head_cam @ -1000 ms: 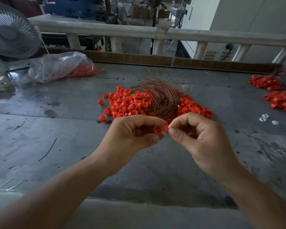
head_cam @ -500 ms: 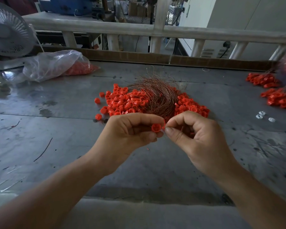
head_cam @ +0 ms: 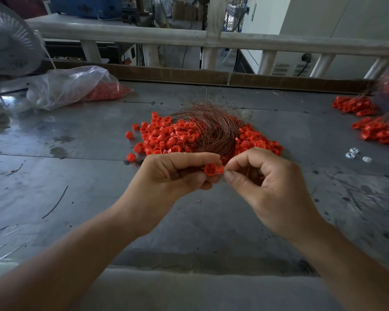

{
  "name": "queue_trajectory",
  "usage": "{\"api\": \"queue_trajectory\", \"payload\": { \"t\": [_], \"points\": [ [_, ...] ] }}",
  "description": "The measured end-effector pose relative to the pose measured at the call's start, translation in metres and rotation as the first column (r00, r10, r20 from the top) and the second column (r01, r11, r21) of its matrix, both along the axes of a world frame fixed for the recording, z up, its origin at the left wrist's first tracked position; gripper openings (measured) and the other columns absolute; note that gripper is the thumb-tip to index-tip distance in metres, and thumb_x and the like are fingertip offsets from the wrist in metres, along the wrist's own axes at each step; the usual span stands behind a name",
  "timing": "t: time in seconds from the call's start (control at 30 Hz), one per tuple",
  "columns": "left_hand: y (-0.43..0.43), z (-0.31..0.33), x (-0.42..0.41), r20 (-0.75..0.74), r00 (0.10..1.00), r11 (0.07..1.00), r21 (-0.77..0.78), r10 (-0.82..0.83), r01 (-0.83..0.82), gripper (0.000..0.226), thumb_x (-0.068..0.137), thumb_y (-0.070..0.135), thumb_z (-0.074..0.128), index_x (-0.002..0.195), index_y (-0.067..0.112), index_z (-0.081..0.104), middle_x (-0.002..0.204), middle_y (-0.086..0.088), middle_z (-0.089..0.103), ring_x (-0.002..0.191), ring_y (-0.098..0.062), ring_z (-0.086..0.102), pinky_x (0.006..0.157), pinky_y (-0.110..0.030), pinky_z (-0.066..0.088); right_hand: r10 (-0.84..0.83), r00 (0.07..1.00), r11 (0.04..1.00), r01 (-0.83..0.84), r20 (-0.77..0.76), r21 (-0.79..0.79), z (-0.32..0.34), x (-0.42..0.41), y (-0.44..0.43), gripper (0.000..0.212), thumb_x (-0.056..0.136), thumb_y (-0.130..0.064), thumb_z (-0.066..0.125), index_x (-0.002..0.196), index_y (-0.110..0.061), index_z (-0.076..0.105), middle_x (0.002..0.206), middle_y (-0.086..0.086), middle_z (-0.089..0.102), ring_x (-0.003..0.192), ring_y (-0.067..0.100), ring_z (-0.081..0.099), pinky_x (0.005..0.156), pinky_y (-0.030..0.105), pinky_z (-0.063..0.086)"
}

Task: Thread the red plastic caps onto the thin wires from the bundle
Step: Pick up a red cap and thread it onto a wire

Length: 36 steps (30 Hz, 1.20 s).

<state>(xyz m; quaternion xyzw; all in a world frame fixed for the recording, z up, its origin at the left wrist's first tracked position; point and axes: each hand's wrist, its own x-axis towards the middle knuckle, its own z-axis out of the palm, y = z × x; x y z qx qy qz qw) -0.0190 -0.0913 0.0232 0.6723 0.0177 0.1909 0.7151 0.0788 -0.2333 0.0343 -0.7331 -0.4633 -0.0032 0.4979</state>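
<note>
Centre of frame: left hand [head_cam: 173, 176] pinches one red cap [head_cam: 211, 169]; right hand [head_cam: 265, 182] pinches closed beside it, its wire too thin to see. Above: one wire bundle [head_cam: 211, 129] across one cap pile [head_cam: 166, 138]. Right edge: two smaller cap heaps [head_cam: 368, 122]. Upper left: one plastic bag [head_cam: 72, 86].

View: head, single wide-angle camera, worn on the person's head. Position: above the near edge of the table [head_cam: 76, 198], close over it. Facing: forward and down across the table toward its far edge. Both forearms enter from the bottom corners; the hands [head_cam: 213, 176] meet near frame centre, close to the lens. Beyond the table's far edge: a pale railing [head_cam: 279, 42]. At the table's far left: a fan [head_cam: 7, 41]. Straight lines bow toward the frame edges. No second view.
</note>
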Motion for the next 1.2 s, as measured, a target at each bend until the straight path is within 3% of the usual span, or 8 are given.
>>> {"api": "queue_trajectory", "payload": {
  "t": [0.17,0.33,0.53,0.63,0.83,0.97,1.07,1.2],
  "points": [
    [0.001,0.001,0.001,0.003,1.000,0.997,-0.069,-0.024,0.025,0.034,0.068,0.000,0.060,0.093,0.020,0.073,0.086,-0.001,0.074,0.080,-0.012,0.069,0.069,-0.019,0.052,0.003,0.999,1.000,-0.004,-0.033,-0.016,0.000,0.000,0.000,0.009,0.073,-0.025,0.061,0.070,-0.033,0.059,0.064,-0.014,0.057,0.060,0.009,0.052,0.053,0.013,0.040],
    [0.002,0.001,0.001,0.008,0.994,0.977,-0.179,-0.112,0.112,0.027,0.066,-0.002,0.062,0.084,0.013,0.075,0.084,-0.005,0.073,0.077,-0.012,0.069,0.066,-0.020,0.054,0.056,0.969,0.998,-0.061,-0.239,-0.012,0.002,0.000,-0.001,0.008,0.075,-0.024,0.068,0.067,-0.024,0.065,0.060,-0.005,0.062,0.051,0.008,0.051,0.047,0.021,0.041],
    [0.002,0.003,0.001,0.031,0.988,0.958,-0.240,-0.152,0.155,0.023,0.060,0.009,0.067,0.081,0.016,0.075,0.088,-0.005,0.073,0.075,-0.010,0.069,0.065,-0.019,0.054,0.168,0.736,0.984,-0.160,-0.656,0.073,0.006,0.008,-0.002,0.011,0.061,-0.010,0.067,0.063,-0.019,0.072,0.058,0.005,0.058,0.045,0.003,0.048,0.037,0.013,0.032],
    [0.003,0.003,0.001,0.042,0.982,0.949,-0.252,-0.183,0.188,0.023,0.063,0.009,0.066,0.083,0.016,0.075,0.089,-0.004,0.073,0.076,-0.010,0.069,0.065,-0.019,0.054,0.188,0.686,0.981,-0.167,-0.703,0.099,0.007,0.007,-0.002,0.024,0.067,0.007,0.067,0.070,-0.017,0.063,0.056,0.002,0.058,0.042,0.005,0.050,0.035,0.014,0.033],
    [0.001,0.001,-0.001,0.051,0.962,0.921,-0.279,-0.268,0.272,0.020,0.069,0.009,0.066,0.087,0.013,0.074,0.089,-0.010,0.072,0.079,-0.014,0.069,0.067,-0.020,0.054,0.199,0.633,0.974,-0.215,-0.748,0.077,0.002,0.001,0.002,0.034,0.061,0.011,0.068,0.075,-0.013,0.049,0.052,-0.001,0.055,0.039,0.005,0.048,0.034,0.014,0.031],
    [0.000,0.001,-0.001,0.021,0.961,0.912,-0.310,-0.276,0.268,0.019,0.067,0.008,0.067,0.085,0.013,0.074,0.085,-0.010,0.072,0.077,-0.016,0.070,0.066,-0.021,0.055,0.199,0.663,0.964,-0.266,-0.721,0.022,0.005,0.003,0.001,0.034,0.054,-0.004,0.079,0.074,-0.013,0.053,0.052,-0.003,0.059,0.044,0.007,0.054,0.039,0.015,0.038],
    [-0.001,0.001,-0.001,0.000,0.965,0.915,-0.317,-0.261,0.247,0.020,0.064,0.009,0.069,0.083,0.013,0.075,0.084,-0.009,0.073,0.077,-0.016,0.070,0.066,-0.022,0.055,0.135,0.718,0.980,-0.200,-0.683,-0.016,0.010,0.019,-0.005,0.019,0.063,-0.005,0.070,0.075,-0.010,0.056,0.057,0.000,0.063,0.050,0.009,0.058,0.045,0.016,0.044],
    [-0.003,0.002,-0.001,-0.029,0.974,0.921,-0.334,-0.225,0.202,0.021,0.061,0.008,0.067,0.080,0.013,0.075,0.082,-0.009,0.073,0.075,-0.015,0.070,0.064,-0.022,0.055,0.146,0.675,0.976,-0.220,-0.724,-0.007,0.012,0.025,-0.008,0.022,0.060,-0.019,0.066,0.079,-0.010,0.060,0.065,0.002,0.068,0.055,0.010,0.061,0.049,0.017,0.048]
  ]
}}
